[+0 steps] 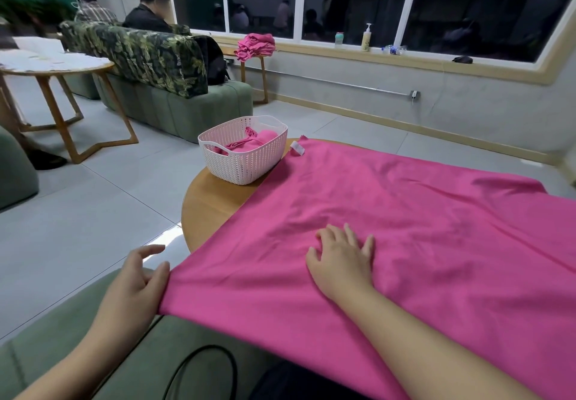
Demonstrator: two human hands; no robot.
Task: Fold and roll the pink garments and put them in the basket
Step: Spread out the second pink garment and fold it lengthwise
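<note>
Both forearms are bare, with no sleeves in view. The left hand [137, 278] and right hand [341, 259] wear no rings or gloves.

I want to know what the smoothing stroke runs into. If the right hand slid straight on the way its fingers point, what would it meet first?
Probably nothing but the pink garment itself: the right hand lies flat on it, fingers pointing toward the table's far edge. The white basket sits off to the left of that line.
</note>
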